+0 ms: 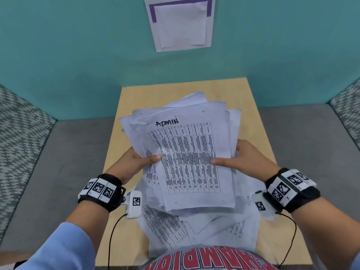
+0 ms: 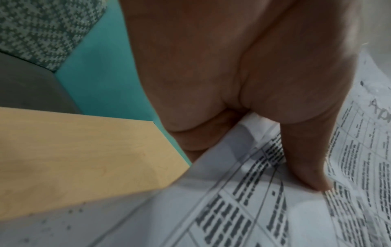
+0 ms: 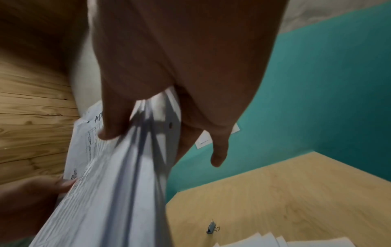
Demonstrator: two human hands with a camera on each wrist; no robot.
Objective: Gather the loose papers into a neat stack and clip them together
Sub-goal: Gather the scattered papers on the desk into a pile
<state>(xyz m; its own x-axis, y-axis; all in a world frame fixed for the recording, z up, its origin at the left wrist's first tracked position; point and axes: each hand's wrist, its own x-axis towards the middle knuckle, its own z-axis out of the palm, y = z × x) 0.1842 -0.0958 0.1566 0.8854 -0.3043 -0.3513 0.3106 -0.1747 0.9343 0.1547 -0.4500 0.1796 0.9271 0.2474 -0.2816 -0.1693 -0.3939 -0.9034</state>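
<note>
Left hand: the left hand [image 1: 136, 162] grips the left edge of an uneven sheaf of papers [image 1: 187, 152], thumb [image 2: 317, 158] flat on the top sheet, fingers hidden beneath.
Right hand: the right hand [image 1: 245, 158] grips the opposite edge, thumb on top and fingers curled under the fanned sheets.
Papers: held above the desk [image 1: 253, 117] between both hands, edges not aligned; top sheet bears a printed table and the handwritten word "ADMIN".
Loose sheets: more papers [image 1: 224, 227] lie scattered on the desk below the wrists, nearer the person, partly hidden by the raised sheaf.
Binder clip: a small binder clip [image 3: 211, 228] rests on the desk below the right hand, beside the loose sheets, apart from both hands.
Surroundings: teal wall [image 1: 78, 55] beyond the hands, with a paper notice [image 1: 181, 24] fixed to it.
</note>
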